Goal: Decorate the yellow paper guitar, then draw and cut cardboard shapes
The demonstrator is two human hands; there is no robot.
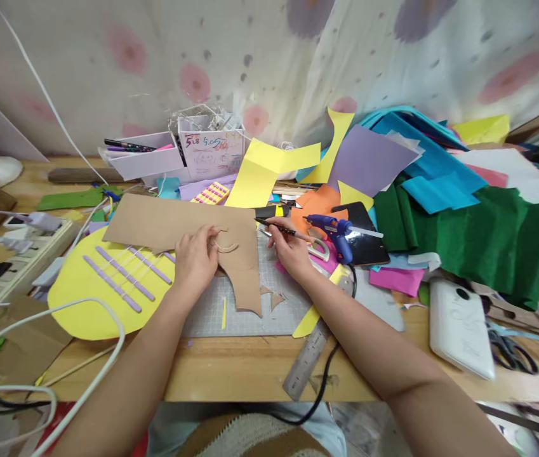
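Note:
My left hand [197,257] rests on a large brown cardboard piece [181,219], its fingers bent together at the end of a thin, pale C-shaped strip [228,247] lying on the board. Whether the strip is paper or card I cannot tell. The cardboard has a curved cut on its lower side. In my right hand [288,244] is a dark pen [281,227], its tip pointing left at the cardboard's right edge. Beneath both hands lies a grey cutting mat [245,325], with small cardboard scraps [276,300] near the cut edge.
Left stands a yellow disc [76,285] with purple sticks, near a power strip [43,273] and white cables. A blue glue gun [340,235], a steel ruler [310,362], a white box-like device [459,327] and scissors [512,352] lie right. Coloured paper [369,152] is piled behind.

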